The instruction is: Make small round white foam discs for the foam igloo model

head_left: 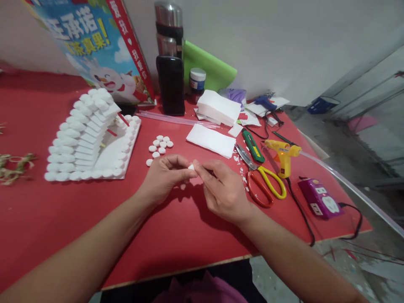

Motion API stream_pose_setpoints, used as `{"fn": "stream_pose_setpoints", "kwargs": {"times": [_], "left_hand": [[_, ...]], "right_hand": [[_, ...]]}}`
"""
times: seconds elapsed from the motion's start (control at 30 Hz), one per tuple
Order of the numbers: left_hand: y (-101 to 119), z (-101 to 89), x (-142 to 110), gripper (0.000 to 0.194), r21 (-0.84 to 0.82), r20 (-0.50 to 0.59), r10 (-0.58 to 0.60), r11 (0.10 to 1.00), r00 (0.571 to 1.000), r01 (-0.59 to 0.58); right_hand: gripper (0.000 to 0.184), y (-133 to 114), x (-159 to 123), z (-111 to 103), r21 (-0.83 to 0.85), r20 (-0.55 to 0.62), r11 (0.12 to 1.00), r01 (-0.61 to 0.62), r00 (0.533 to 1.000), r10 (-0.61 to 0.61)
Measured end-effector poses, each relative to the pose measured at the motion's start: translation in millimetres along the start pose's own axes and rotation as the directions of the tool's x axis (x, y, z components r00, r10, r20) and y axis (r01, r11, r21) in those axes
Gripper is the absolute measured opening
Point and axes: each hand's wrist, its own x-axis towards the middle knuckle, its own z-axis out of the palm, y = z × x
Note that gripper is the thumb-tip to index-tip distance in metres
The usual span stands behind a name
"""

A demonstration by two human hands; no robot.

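A small white piece (191, 167) is pinched between the fingertips of both hands above the red table; fingers cover most of it, so its full shape is hidden. My left hand (164, 174) grips it with thumb and forefinger from the left. From the right, my right hand (225, 189) meets it with closed fingertips. Just beyond my left hand lie several round white tablet-like discs (162, 150). Farther left stands a white model staircase (94, 139) edged with the same kind of discs.
Right of my hands lie red-and-yellow-handled scissors (265, 181), a green cutter (253, 145), a yellow glue gun (282, 155) and a purple power socket (320, 198) with cables. Folded white sheets (211, 140), clear sticks (176, 119), a black phone (170, 84) and a colourful box (104, 50) stand behind.
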Motion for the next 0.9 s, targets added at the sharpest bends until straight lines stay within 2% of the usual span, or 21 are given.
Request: {"fn": "stream_pose_setpoints", "kwargs": {"times": [0.1,0.23,0.4,0.5,0.73,0.8,0.9], "left_hand": [[-2.4,-0.8,3.7,0.034,-0.179,0.105,-0.055,0.981,0.993,0.073],[-2.1,1.6,3.1,0.041,-0.259,0.193,-0.126,0.95,0.973,0.175],[-1.4,1.2,2.4,0.041,-0.244,0.196,-0.128,0.954,0.972,0.175],[-4.0,-0.6,3.9,0.037,-0.264,0.181,-0.123,0.95,0.976,0.169],[-4.2,1.0,5.1,0.035,-0.372,0.137,-0.122,0.913,0.983,0.165],[-2.1,2.0,4.6,0.034,-0.389,0.135,-0.101,0.909,0.986,0.147],[0.5,1.8,4.0,0.032,-0.377,0.162,-0.069,0.918,0.984,0.126]], "right_hand": [[0.074,-3.3,3.2,-2.9,0.109,-0.033,0.992,-0.06,0.997,0.064],[0.067,-4.2,7.1,-6.1,0.342,-0.048,0.924,-0.172,0.979,0.2],[0.056,-2.2,7.5,-6.0,0.438,0.019,0.858,-0.268,0.957,0.289],[0.049,-3.6,8.0,-6.0,0.475,0.018,0.838,-0.271,0.954,0.298],[0.01,-4.6,11.3,-9.8,0.513,-0.026,0.792,-0.331,0.916,0.399],[0.006,-4.2,12.1,-12.3,0.564,0.013,0.745,-0.357,0.906,0.424],[0.011,-3.6,12.5,-16.4,0.686,0.116,0.587,-0.429,0.861,0.494]]}}
